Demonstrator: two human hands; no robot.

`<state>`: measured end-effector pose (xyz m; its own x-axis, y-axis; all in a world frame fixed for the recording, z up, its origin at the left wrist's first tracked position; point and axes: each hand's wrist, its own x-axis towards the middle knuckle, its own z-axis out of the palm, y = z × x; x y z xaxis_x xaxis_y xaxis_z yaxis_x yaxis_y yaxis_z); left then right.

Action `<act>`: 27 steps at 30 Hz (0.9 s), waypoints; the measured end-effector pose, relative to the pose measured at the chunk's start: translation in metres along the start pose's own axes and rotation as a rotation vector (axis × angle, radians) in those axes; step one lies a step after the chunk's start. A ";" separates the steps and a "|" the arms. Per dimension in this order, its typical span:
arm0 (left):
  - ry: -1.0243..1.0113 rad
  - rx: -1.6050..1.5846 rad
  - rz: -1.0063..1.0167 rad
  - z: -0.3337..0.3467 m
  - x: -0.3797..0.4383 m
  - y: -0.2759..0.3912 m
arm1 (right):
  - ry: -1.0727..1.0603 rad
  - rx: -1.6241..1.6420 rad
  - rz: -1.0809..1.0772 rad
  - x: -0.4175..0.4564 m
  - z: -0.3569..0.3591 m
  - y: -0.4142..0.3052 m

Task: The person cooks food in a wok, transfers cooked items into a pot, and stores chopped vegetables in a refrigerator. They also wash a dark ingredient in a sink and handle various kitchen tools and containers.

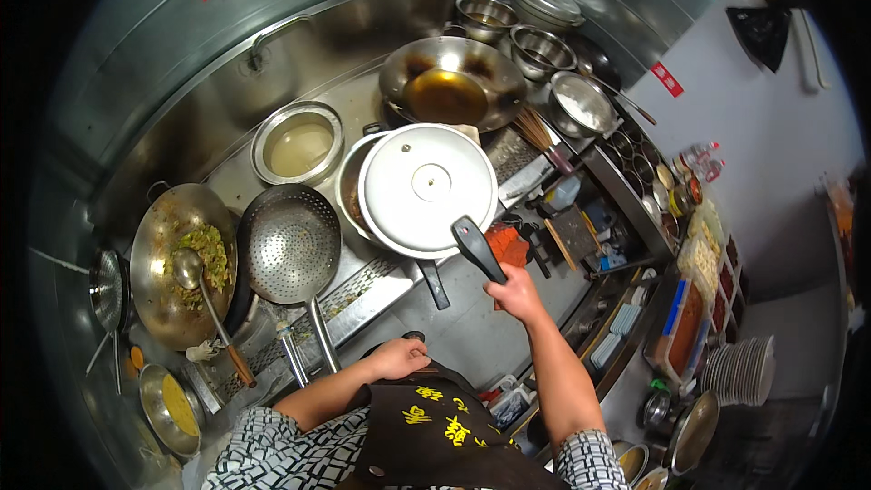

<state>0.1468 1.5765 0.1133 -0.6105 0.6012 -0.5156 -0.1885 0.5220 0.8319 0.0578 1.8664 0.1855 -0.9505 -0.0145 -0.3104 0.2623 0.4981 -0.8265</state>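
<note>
My right hand [514, 292] grips the black handle of a white-looking pressure cooker lid [429, 184]. The lid lies over the pressure cooker pot [346, 187], offset to the right. A strip of the pot's rim and inside shows at the left, with something brownish within. Below the lid juts the pot's black handle [434, 284]. My left hand [401, 357] is in front of my dark apron [422, 415], fingers curled, their undersides hidden. Nearest to that hand is the metal handle of a large perforated strainer [290, 245].
Left, a wok [153, 272] holds chopped green food and a ladle [187, 267]. A bowl of cloudy liquid [299, 143] sits behind the strainer. Behind the cooker is a wok of brown oil [449, 92], beside a bamboo brush [537, 133]. Stacked plates [738, 371] stand right.
</note>
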 end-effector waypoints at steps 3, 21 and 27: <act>0.076 -0.081 0.022 -0.001 -0.001 -0.009 | -0.091 0.045 -0.005 0.047 0.013 -0.025; 0.515 -1.342 0.030 -0.007 0.085 0.064 | -0.470 -0.066 -0.024 0.104 -0.016 -0.032; 0.580 -1.357 0.016 -0.005 0.089 0.068 | -0.577 0.272 0.054 0.127 -0.030 0.000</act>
<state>0.0756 1.6629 0.1251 -0.7733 0.1095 -0.6245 -0.5391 -0.6318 0.5569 -0.0678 1.8902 0.1605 -0.7119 -0.4983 -0.4950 0.4118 0.2747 -0.8689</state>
